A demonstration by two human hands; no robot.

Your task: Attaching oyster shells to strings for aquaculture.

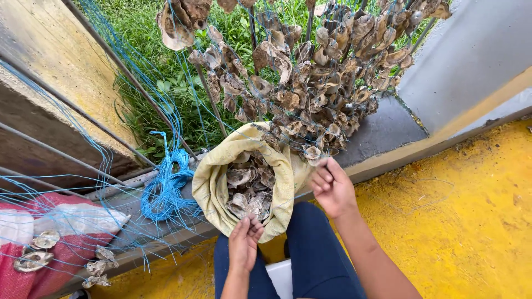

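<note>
- Low in the middle of the frame, the left hand [244,243] reaches into the mouth of a yellow sack [213,182], fingers bunched at the shells [249,191] inside; whether its grip has closed on one I cannot tell.
- Right of the sack, the right hand [331,188] is pinched narrow around a thin line at the bottom of the hanging shell strings [316,83].
- Those strings fill the upper middle of the frame and droop over the sack's far rim, crowding the space above it.
- Metal rods [133,83] slant across the upper left, with grass [144,33] behind them.
- Left of the sack, a tangle of blue twine [166,191] lies on the ledge, loose strands spreading to the lower left.
- At lower left, a red bag [61,254] carries a few loose shells.
- Yellow floor [471,221] covers the lower right; dark trousers [316,254] sit between the arms.
</note>
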